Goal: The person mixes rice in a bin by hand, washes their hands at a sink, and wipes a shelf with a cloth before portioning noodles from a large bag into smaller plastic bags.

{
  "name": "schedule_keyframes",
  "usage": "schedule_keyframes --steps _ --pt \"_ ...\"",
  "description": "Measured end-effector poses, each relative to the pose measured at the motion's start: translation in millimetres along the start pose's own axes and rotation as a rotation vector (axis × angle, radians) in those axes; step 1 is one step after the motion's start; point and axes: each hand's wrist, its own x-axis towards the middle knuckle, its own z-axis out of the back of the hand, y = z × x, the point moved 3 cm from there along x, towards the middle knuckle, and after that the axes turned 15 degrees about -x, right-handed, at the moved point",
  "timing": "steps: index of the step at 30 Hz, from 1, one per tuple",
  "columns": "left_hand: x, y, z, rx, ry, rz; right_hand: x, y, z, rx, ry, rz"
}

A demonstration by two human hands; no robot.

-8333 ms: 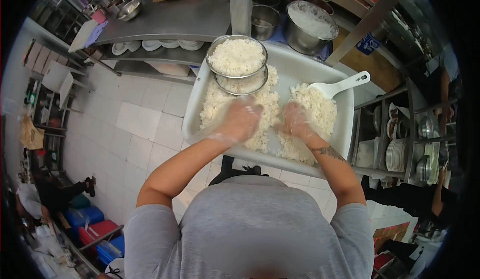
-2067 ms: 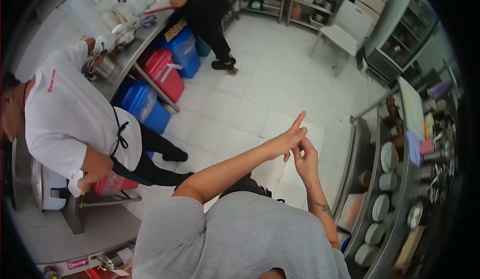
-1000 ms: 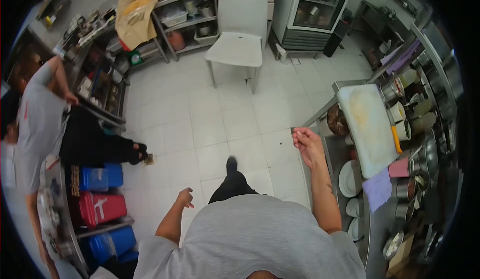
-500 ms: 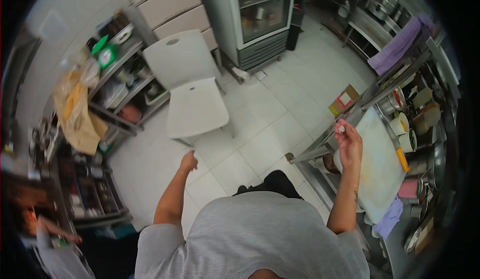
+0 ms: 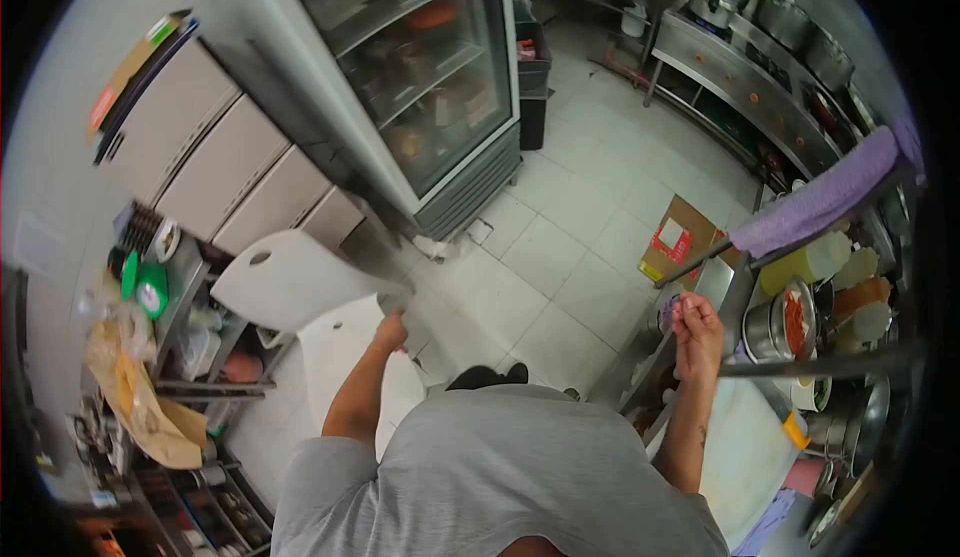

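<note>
My left hand (image 5: 391,332) hangs loosely curled over the white plastic chair (image 5: 330,342), overlapping its seat in this view, and nothing shows in its fingers. My right hand (image 5: 697,332) is raised beside the steel work table, its fingers bent in toward the thumb around something small and pale that I cannot make out. Below my right forearm lies a white cutting board (image 5: 745,447), with the orange handle of a knife (image 5: 796,431) at its far side. A purple towel (image 5: 820,192) hangs over a rail ahead of that hand.
A glass-door fridge (image 5: 420,87) stands ahead, with drawers (image 5: 225,162) to its left and a black bin (image 5: 533,82) to its right. A cardboard box (image 5: 680,242) sits on the tiled floor. Steel pots (image 5: 712,2) stand on the stove at the back right.
I have moved forward; the fridge, the box and the towel rail are nearer. The chair now lies under my left hand. My right hand has passed the cutting board's far end, its fingers still curled.
</note>
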Motion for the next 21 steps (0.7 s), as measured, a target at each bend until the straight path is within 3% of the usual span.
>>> schedule_keyframes --steps 3,5,8,10,12,14,19,21 --pt "22.4 13.0 16.4 -0.106 -0.044 0.193 55.9 3.2 -32.7 0.044 0.017 -0.052" --pt "34.3 -4.3 14.4 0.043 0.035 0.319 97.7 6.1 -58.9 0.098 0.085 -0.096" --pt "113.8 -14.2 -11.8 0.468 0.296 0.205 173.8 14.8 -86.8 0.138 0.063 -0.078" --pt "168.1 -69.9 -28.5 0.535 0.318 0.015 227.3 20.0 -94.4 0.131 0.031 -0.120" --pt "222.9 -137.1 -41.4 0.252 0.260 -0.097 290.5 34.4 -101.5 0.127 0.025 -0.115" --pt "268.5 -235.2 -49.7 0.268 0.355 -0.134 346.0 47.3 -98.8 0.114 0.032 -0.094" --pt "394.9 -457.3 -81.8 0.359 0.362 -0.444 446.7 89.7 -63.4 0.069 -0.274 0.036" --pt "436.1 -532.9 -101.3 0.374 0.245 -0.657 479.3 79.6 -30.0 0.060 -0.396 0.038"
